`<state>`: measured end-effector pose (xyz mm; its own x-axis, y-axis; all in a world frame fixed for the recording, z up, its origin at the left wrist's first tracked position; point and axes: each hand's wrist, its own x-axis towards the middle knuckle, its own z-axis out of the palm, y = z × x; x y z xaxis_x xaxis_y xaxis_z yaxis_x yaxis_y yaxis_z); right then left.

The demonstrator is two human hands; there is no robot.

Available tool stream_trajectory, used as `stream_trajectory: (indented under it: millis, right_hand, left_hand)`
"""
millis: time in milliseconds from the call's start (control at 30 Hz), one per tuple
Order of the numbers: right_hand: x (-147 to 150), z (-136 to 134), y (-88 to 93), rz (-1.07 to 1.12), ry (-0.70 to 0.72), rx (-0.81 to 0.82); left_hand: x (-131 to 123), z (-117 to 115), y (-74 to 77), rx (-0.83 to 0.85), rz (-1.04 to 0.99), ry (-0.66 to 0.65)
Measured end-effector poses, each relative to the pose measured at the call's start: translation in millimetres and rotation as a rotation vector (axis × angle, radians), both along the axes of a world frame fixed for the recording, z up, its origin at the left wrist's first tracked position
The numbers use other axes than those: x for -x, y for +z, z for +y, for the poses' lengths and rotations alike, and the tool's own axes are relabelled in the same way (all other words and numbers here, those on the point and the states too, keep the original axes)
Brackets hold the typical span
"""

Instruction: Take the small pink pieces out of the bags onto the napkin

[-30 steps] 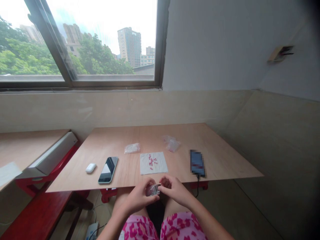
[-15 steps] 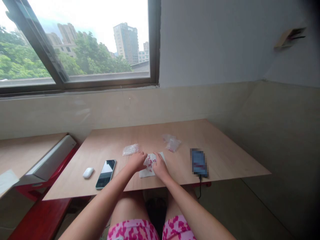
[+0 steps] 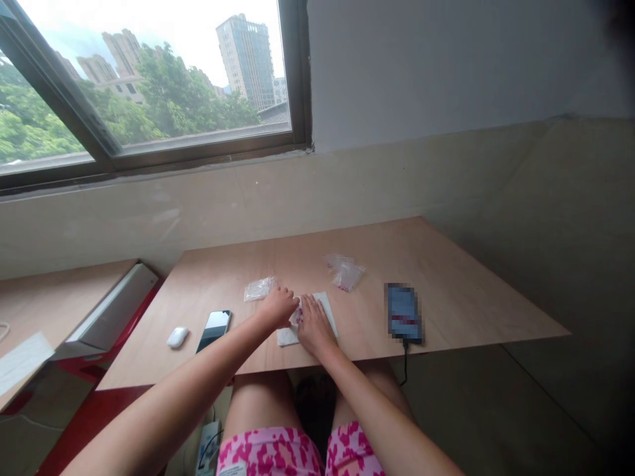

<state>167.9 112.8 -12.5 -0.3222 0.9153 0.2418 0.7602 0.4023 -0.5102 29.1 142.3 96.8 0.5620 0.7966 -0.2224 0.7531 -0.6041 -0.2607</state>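
Observation:
A white sheet (image 3: 288,338) lies on the wooden table under both hands. Small pink-red pieces (image 3: 299,313) show in the narrow gap between them, partly covered. My left hand (image 3: 279,307) is closed at the sheet's left edge with its fingertips bent down; whatever they pinch is too small to name. Across from it, my right hand (image 3: 316,325) lies over the sheet with fingers stretched forward, cupped beside the pieces. Just beyond my left hand is a stack of clear plastic bags (image 3: 258,289). Clear bags with pink pieces inside (image 3: 348,275) lie further back to the right.
A dark-screened phone (image 3: 215,327) and a white earbud case (image 3: 177,337) lie left of my forearm. On the right is a blurred-out device (image 3: 404,313) with a cable hanging over the front edge. Another table (image 3: 64,291) stands to the left, below the window.
My right hand has moved inward and flattened over the sheet, closing the gap to my left hand. The pink pieces, earlier spread over the sheet, are now mostly hidden. The view has tilted slightly.

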Motion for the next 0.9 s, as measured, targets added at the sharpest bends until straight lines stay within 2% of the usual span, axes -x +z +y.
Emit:
stream_trajectory:
  millis: [300,667,800,900]
  right_hand:
    - [-1.7,-3.0,7.4,-0.015,0.007,0.037]
    - [-3.1,-3.7,11.2,-0.021,0.012,0.063]
    - [-3.0,-3.6,10.6,0.009,0.01,0.052]
    - [-2.9,-3.2,9.4,0.053,0.002,0.032]
  left_hand:
    - [-9.5,3.0,10.7,-0.004,0.104,-0.06]
    - [-2.8,3.7,8.0,-0.039,0.092,-0.072]
    - [9.5,7.3,9.8,0.004,-0.03,-0.004]
    - [24.4,13.8,16.4,0.133,-0.303,0.155]
